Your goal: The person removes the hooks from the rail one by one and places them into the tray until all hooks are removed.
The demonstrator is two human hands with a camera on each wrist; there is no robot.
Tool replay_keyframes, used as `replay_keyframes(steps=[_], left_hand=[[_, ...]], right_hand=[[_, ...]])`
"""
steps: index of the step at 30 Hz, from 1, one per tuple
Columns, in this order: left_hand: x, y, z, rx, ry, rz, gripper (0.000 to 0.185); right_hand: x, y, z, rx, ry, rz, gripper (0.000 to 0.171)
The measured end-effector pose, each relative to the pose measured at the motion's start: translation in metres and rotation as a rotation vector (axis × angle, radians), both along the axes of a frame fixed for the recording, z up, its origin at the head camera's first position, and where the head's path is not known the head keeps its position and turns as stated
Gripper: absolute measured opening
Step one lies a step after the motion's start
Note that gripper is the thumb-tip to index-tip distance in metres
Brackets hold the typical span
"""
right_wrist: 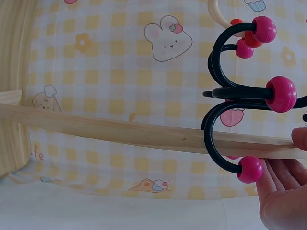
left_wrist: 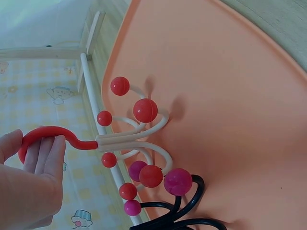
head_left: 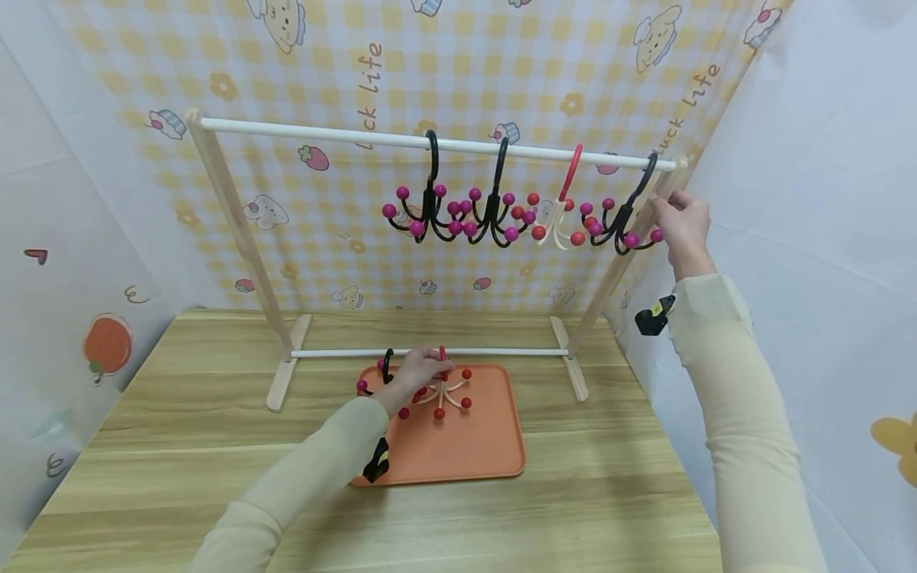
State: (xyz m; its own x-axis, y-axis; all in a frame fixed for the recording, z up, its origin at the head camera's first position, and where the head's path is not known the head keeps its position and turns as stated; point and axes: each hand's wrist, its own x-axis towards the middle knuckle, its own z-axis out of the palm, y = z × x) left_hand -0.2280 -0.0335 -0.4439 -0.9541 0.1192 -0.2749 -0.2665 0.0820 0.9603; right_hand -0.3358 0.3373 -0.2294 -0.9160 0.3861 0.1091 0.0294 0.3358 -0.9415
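My left hand (head_left: 421,369) is above the back of an orange tray (head_left: 458,454), holding a white multi-arm hook hanger (head_left: 442,391) by its red hook (left_wrist: 48,129). Red balls cap the hanger's curved arms. Beside it on the tray is a black hanger (head_left: 388,366) with magenta balls, partly behind my left hand and sleeve. My right hand (head_left: 685,227) grips the right wooden post (right_wrist: 144,134) of the rack near its top, thumb on one side and fingers on the other. Right beside that hand, a black hanger (head_left: 622,221) hangs from the white rod (head_left: 322,134).
Two more black hangers (head_left: 428,208) (head_left: 493,211) and a white one with a red hook (head_left: 557,215) hang along the rod's right half. The rack's left post (head_left: 232,215) stands on a wooden foot (head_left: 286,374). A lower white bar (head_left: 516,352) runs behind the tray on the wooden table (head_left: 573,509).
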Motion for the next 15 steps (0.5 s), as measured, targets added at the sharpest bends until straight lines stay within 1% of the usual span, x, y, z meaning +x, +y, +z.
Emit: replay_keyframes(steps=[3,4,6,8,11,15], left_hand=[[-0.001,0.000,0.000,-0.009,0.000,0.000,0.013],[-0.001,0.000,0.000,-0.012,-0.002,0.002,0.013],[-0.001,0.000,0.000,-0.018,0.000,0.002,0.013],[-0.001,-0.001,0.001,-0.032,0.006,-0.003,0.014],[0.000,-0.003,0.004,-0.069,0.017,-0.015,0.018],[0.002,-0.006,0.009,-0.144,0.046,-0.047,0.024]], right_hand=[[0.005,-0.005,0.003,0.000,-0.006,-0.008,0.048],[0.013,-0.014,0.009,0.035,-0.031,-0.022,0.050],[0.023,-0.023,0.014,0.029,-0.031,-0.021,0.050],[0.029,-0.029,0.017,0.028,-0.030,-0.025,0.049],[0.033,-0.032,0.019,0.025,-0.026,-0.025,0.049],[0.030,-0.031,0.018,0.029,-0.027,-0.031,0.049]])
